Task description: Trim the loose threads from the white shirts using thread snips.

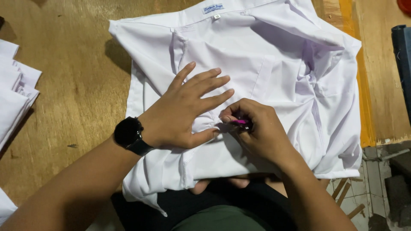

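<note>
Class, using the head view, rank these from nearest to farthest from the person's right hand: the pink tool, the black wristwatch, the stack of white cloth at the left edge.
1. Pink tool, held in the right hand.
2. Black wristwatch, on the left wrist.
3. Stack of white cloth, far left on the table.

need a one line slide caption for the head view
Left hand flat on a white shirt on a wooden table; right hand pinches a small pink tool.

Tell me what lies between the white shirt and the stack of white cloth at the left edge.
Bare wooden table: nothing lies between the white shirt and the stack of white cloth, as the head view shows.
</note>
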